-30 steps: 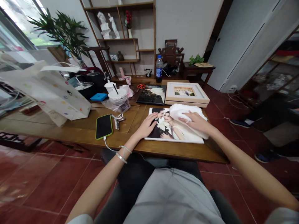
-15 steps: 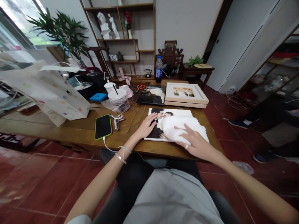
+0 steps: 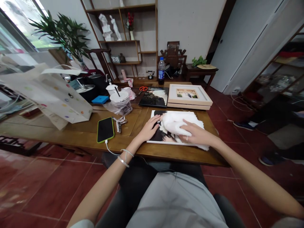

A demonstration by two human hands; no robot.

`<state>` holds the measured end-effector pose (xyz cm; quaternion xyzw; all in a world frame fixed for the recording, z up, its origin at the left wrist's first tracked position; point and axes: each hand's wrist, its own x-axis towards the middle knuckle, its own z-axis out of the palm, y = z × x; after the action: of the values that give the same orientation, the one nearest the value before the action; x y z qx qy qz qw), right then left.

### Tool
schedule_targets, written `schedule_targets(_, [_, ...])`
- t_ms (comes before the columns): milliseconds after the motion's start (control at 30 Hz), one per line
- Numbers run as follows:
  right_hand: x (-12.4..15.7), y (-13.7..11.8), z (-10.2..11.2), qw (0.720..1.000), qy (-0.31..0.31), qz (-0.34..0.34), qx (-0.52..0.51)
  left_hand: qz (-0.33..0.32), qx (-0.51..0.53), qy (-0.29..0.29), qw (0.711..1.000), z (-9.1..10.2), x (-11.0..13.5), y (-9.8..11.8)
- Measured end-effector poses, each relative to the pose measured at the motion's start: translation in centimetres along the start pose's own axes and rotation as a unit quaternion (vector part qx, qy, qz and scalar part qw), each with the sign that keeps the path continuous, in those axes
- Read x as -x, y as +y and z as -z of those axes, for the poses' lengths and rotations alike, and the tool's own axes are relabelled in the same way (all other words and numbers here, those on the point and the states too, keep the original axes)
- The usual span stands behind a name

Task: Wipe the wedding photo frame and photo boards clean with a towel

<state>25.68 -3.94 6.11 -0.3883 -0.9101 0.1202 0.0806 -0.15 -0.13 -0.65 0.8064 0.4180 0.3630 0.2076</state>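
Note:
A photo panel [image 3: 157,138] with a printed couple lies flat on the wooden table in front of me. My left hand [image 3: 150,128] rests on its left side, fingers stretched out and lying flat. A bunched white cloth [image 3: 174,124] covers the panel's middle and right, hiding much of the picture and hanging past the lower right edge. On that cloth is my right hand [image 3: 193,133], its fingers curled into the folds and pressing it against the panel.
Behind the panel lie a dark photo panel [image 3: 154,96], a pale framed picture [image 3: 173,99] and orange-handled scissors [image 3: 142,89]. Further left are a bagged drink cup [image 3: 120,99], a charging phone [image 3: 105,129] and a paper bag [image 3: 68,104]. A bottle [image 3: 161,71] stands at the back.
My right hand has slid the cloth up and left across the panel, covering the printed faces more and bunching the cloth. My left hand has stayed in place.

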Motion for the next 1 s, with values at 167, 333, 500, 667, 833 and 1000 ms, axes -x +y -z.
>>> schedule_targets(167, [-3.6, 1.5, -0.7, 0.99, 0.075, 0.039, 0.116, 0.003, -0.003, -0.003, 1.0, 0.0, 0.0, 0.0])
schedule_targets(333, [-4.3, -0.4, -1.3, 0.987, 0.049, 0.034, 0.151, 0.001, -0.003, 0.0, 1.0, 0.0, 0.0, 0.1])
schedule_targets(500, [-1.2, -4.7, -1.1, 0.99, 0.006, 0.061, 0.126, -0.001, -0.004, -0.001, 1.0, 0.0, 0.0, 0.1])
schedule_targets(667, [3.2, -8.4, -0.1, 0.993, -0.038, 0.103, 0.043, 0.005, -0.001, -0.004, 1.0, 0.1, 0.0, 0.2])
schedule_targets(833, [3.7, -7.7, 1.6, 0.993, -0.074, 0.072, -0.05, 0.003, 0.006, 0.0, 1.0, 0.0, 0.0, 0.1])
schedule_targets(1000, [0.2, -4.5, 1.7, 0.999, 0.024, 0.003, -0.033, 0.001, 0.021, 0.003, 1.0, 0.0, 0.0, -0.1])
